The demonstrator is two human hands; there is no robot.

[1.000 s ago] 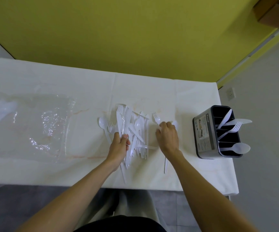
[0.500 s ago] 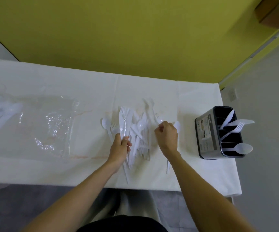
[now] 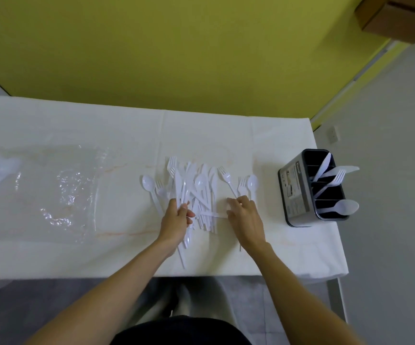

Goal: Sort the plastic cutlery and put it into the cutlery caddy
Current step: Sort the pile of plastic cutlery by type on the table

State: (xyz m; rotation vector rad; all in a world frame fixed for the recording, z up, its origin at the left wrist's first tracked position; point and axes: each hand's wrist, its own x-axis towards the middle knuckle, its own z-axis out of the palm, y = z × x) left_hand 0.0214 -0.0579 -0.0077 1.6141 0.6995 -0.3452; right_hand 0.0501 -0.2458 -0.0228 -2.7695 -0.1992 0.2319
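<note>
A pile of white plastic cutlery (image 3: 201, 192) (forks, spoons, knives) lies on the white-covered table (image 3: 127, 130). My left hand (image 3: 176, 220) grips a bundle of knives at the pile's left side; their handles stick out towards me. My right hand (image 3: 246, 217) is at the pile's right side with its fingers curled over fork handles. A thin handle shows beneath its wrist. One knife (image 3: 210, 215) lies crosswise between the two hands. The dark cutlery caddy (image 3: 297, 192) stands at the right and holds a knife, a fork (image 3: 335, 179) and a spoon (image 3: 347, 207) in separate slots.
A crumpled clear plastic bag (image 3: 59, 192) lies flat on the table's left half, with more white plastic at the far left edge. The table's right edge is just beyond the caddy. A yellow wall runs behind the table.
My right hand has drawn back towards me, uncovering two forks and a spoon at the pile's right. My left hand keeps its hold on the knives and has barely moved.
</note>
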